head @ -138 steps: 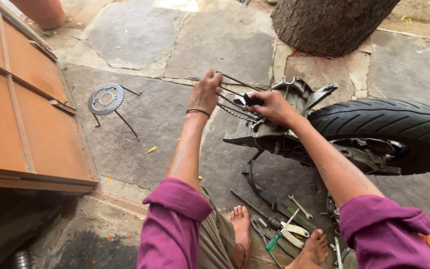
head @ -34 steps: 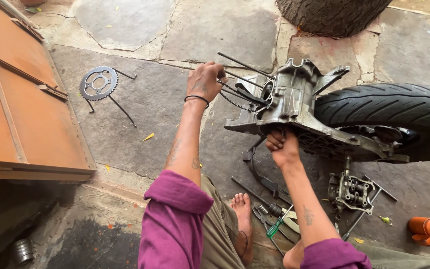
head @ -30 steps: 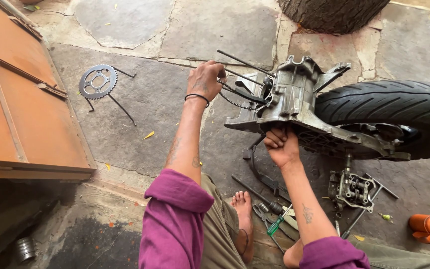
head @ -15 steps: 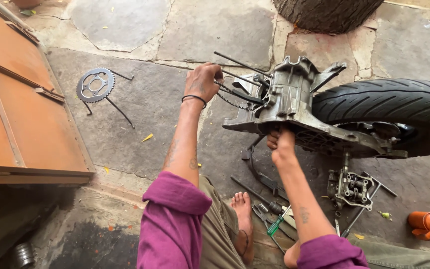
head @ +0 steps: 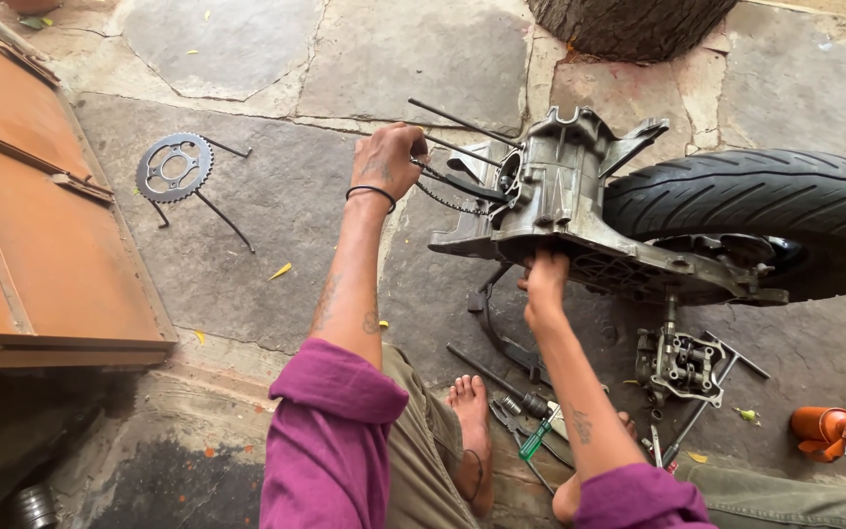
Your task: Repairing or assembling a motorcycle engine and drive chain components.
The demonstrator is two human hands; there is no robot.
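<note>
The right hand [head: 545, 284] had dropped beneath the engine casing [head: 565, 211], its grip closed on the lower edge; the left hand [head: 389, 157] clasped the long studs [head: 462, 152], steadying them.

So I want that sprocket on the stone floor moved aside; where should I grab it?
Pinch the toothed sprocket through one of its inner cutouts, coming straight down from above. It lies flat on the stone floor, so the teeth offer no edge to get under.

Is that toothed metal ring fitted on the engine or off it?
Off. The sprocket lies flat on the stone floor, apart from the engine case.
</note>
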